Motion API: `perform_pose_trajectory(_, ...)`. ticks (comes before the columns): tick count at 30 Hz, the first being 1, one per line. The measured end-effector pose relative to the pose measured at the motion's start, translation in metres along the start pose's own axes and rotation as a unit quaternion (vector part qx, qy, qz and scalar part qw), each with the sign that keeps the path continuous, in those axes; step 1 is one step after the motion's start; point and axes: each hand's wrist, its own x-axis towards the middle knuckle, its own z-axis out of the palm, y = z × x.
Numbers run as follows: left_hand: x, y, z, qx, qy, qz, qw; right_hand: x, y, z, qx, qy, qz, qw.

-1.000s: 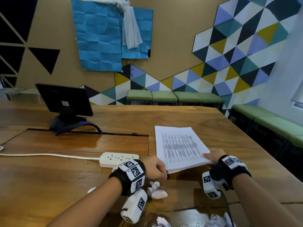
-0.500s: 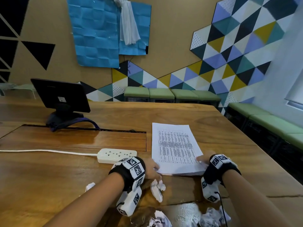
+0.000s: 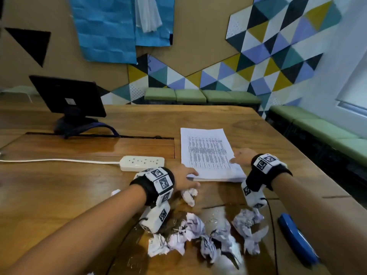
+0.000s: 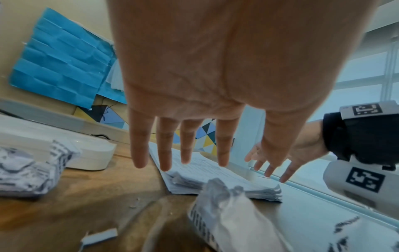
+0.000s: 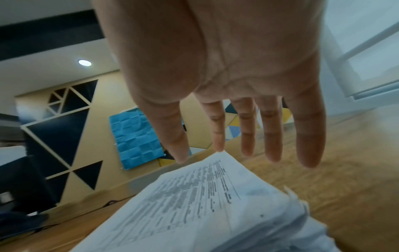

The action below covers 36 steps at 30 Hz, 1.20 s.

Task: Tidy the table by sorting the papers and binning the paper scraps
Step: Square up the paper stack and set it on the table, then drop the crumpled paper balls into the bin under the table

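A stack of printed papers (image 3: 208, 153) lies flat on the wooden table (image 3: 59, 195). My left hand (image 3: 184, 178) hovers at its near left corner with straight spread fingers (image 4: 183, 145), holding nothing. My right hand (image 3: 241, 158) is at the stack's right edge, fingers (image 5: 246, 133) straight over the top sheet (image 5: 194, 204). One crumpled paper scrap (image 3: 188, 195) lies just under my left hand. Several more crumpled scraps (image 3: 208, 237) are heaped near the table's front edge.
A white power strip (image 3: 142, 162) with its cable lies left of the stack. A black monitor (image 3: 69, 96) stands at the back left. A blue stapler (image 3: 296, 239) lies at the front right. Green benches (image 3: 200, 95) line the walls.
Both hands have let go of the stack, which now lies flat. Their fingers have straightened. The head view has tilted down, bringing the heap of scraps and the stapler into sight.
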Motion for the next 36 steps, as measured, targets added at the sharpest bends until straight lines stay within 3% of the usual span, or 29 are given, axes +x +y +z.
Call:
perform_pose_trajectory(6, -0.019, 0.009, 0.014, 0.017, -0.027, 0.014, 0.999, -0.049, 0.010, 0.014, -0.011, -0.020, -0.080, 0.997)
perform_pose_trajectory(15, -0.051, 0.016, 0.026, 0.018, -0.026, -0.018, 0.999, -0.146, 0.026, 0.053, -0.116, -0.155, -0.098, 0.976)
perform_pose_trajectory(21, -0.077, 0.025, 0.025, -0.005, -0.031, -0.011, 0.999, -0.160, 0.032, 0.071, -0.155, -0.123, -0.093, 0.976)
perform_pose_trajectory(28, -0.091, 0.036, 0.041, 0.054, -0.047, -0.023, 0.997, -0.172, 0.025, 0.078, -0.164, -0.092, -0.093, 0.978)
perform_pose_trajectory(36, -0.090, 0.044, 0.057, 0.048, -0.010, -0.034, 0.998, -0.174, 0.018, 0.083, -0.120, -0.083, -0.092, 0.985)
